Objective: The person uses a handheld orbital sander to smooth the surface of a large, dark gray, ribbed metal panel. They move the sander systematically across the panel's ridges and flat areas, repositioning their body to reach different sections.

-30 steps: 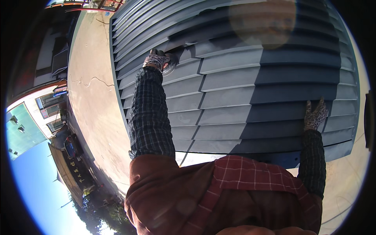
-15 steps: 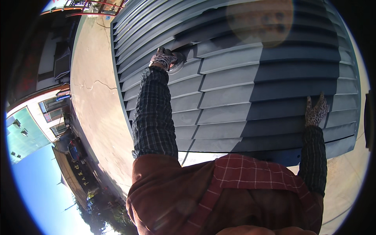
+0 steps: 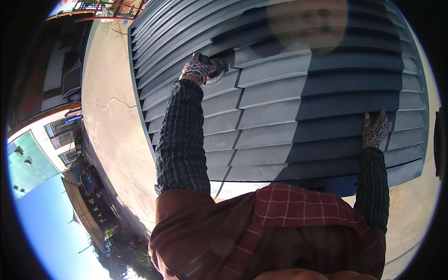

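Observation:
My left hand [image 3: 198, 68], in a leopard-print glove, is closed around a dark hand tool [image 3: 216, 69] with a rounded end. A round, see-through blur shows at the tool's edge, and I cannot make out its exact kind. The tool is over the grey louvred panel [image 3: 268, 98], close to a dark shadow line that crosses the slats. My right hand [image 3: 376, 130], gloved alike, lies on the panel's shaded slats near its right edge. Its thumb and fingers are spread, and it holds nothing.
The large panel's slats overlap in steps, with raised edges. Pale concrete ground [image 3: 109, 88] with a crack runs along its left side. A red metal frame [image 3: 126, 9] stands beyond the far left corner. Sunlight and my shadow split the panel's surface.
My left hand and the tool have shifted slightly to the right. My right hand stays on nearly the same spot, with its fingers still spread. The whole view has drifted a little.

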A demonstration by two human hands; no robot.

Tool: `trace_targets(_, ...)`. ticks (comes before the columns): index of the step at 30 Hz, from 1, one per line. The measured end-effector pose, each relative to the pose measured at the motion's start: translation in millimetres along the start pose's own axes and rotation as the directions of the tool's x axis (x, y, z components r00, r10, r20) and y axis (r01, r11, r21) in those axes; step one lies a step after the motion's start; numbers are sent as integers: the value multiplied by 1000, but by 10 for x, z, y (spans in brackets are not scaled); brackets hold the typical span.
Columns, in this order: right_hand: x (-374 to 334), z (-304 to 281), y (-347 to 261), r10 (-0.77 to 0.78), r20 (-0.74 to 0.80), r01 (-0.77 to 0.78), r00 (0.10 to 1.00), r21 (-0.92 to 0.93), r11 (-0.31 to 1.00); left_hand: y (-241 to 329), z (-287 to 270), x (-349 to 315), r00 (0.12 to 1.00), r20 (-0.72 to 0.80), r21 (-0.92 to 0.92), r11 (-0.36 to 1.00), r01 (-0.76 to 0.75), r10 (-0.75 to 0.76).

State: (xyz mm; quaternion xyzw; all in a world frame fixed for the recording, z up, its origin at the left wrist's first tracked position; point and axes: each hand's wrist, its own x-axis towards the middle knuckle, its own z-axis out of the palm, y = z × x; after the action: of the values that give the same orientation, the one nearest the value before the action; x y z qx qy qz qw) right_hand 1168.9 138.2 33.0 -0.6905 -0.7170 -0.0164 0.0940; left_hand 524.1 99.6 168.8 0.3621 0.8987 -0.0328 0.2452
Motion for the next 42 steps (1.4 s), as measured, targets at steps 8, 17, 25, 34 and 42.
trace_targets(8, 25, 272, 188, -36, -29, 36, 999, 4, 999, -1353, 259, 648, 998, 55, 416, 908, -55, 36)
trace_targets(17, 12, 312, 276, -44, -50, 44, 998, -13, 999, -1557, 270, 597, 977, 13, 594, 784, -180, 215)
trace_targets(25, -15, 182, 191, -32, -44, 32, 999, 7, 999, -496, 183, 263, 999, -17, 31, 999, 33, -32)
trace_targets(34, -67, -22, 14, -16, -28, 17, 999, 46, 999, 18, 61, -16, 999, 7, 49, 998, 40, -41)
trace_targets(42, -80, -187, -138, 39, 29, -40, 999, 31, 999, 592, 42, -238, 998, 55, -68, 997, 30, -26)
